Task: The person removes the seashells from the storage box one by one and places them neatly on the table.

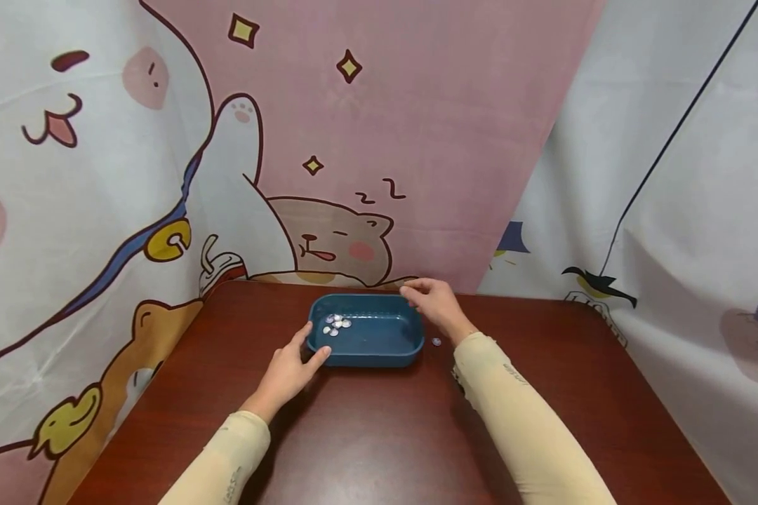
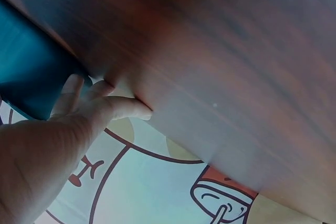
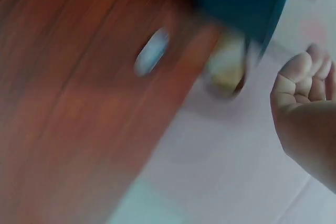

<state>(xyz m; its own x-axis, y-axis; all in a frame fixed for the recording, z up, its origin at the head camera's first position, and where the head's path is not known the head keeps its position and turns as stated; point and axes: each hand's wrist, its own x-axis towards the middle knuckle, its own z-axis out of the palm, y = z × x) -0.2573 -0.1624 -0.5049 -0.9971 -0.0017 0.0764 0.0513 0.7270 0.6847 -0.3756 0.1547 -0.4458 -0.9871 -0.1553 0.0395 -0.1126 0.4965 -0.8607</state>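
Two-handed pose at a blue tray point(image 1: 379, 360), left spread, right curled.
Left hand point(image 1: 290, 368) reached forward and inward, thumb and fingers apart, tips at the tray's near left corner. Right hand point(image 1: 436, 303) hung raised by the far right corner, fingers bent toward the thumb; could not tell whether anything was pinched. Pale discs point(image 1: 337, 323) lay inside the tray's left end; a lone disc point(image 1: 436, 341) sat on the table point(image 1: 366, 435), just right of it.

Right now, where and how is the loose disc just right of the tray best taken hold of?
I'd pinch the disc by its rim, coming down from above and slightly from the right: it looks small and lies flat on the table, with the tray close on its left.
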